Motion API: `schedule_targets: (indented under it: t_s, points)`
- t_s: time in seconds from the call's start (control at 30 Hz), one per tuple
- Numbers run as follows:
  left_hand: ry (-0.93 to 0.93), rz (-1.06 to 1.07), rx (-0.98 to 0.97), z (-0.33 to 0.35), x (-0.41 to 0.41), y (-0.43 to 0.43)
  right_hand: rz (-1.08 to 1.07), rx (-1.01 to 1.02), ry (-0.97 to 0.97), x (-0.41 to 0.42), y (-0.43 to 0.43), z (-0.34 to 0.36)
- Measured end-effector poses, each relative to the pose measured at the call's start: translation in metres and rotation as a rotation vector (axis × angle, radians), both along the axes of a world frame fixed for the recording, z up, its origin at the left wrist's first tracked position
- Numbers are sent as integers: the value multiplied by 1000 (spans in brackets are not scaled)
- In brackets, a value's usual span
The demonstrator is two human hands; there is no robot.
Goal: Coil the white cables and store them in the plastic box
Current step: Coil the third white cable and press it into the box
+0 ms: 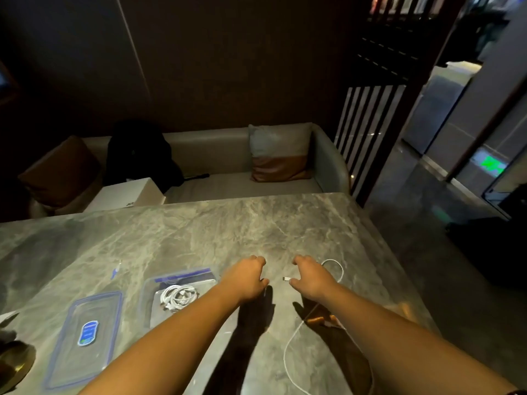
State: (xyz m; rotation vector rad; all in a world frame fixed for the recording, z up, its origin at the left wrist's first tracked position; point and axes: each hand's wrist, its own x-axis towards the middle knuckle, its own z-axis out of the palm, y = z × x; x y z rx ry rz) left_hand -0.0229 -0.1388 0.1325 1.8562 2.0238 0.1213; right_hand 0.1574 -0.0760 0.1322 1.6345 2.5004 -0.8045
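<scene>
A loose white cable trails over the marble table, passes under my right forearm and loops out beyond the wrist. My right hand pinches it near the plug, which pokes out by the thumb. My left hand hovers just left of the plug with its fingers curled and apart, holding nothing. The clear plastic box with a blue rim stands left of my left hand. A bundle of coiled white cables lies inside it.
The box's blue-edged lid lies flat at the near left. A small blue clip sits beyond it. A brass dish is at the left edge. Behind the table stands a sofa with cushions, a black bag and a white carton.
</scene>
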Motion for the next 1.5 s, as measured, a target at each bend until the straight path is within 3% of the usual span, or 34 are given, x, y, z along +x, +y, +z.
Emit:
schedule_targets:
  t_s: [0.3, 0.53, 0.73, 1.0, 1.2, 1.5]
  points:
    - [-77, -79, -60, -41, 40, 52, -25, -42, 3, 52, 43, -43]
    - [-132, -113, -110, -75, 47, 65, 148, -5, -46, 50, 72, -78]
    - [-123, -132, -36, -101, 53, 66, 247, 50, -61, 44, 93, -102]
    - [-170, -76, -15, -126, 56, 89, 141, 161, -8, 45, 101, -125]
    - [-208, -39, -13, -131, 54, 89, 70, 59, -16, 38, 106, -114]
    - [-269, 51, -41, -115, 54, 79, 59, 103, 229, 42, 98, -106]
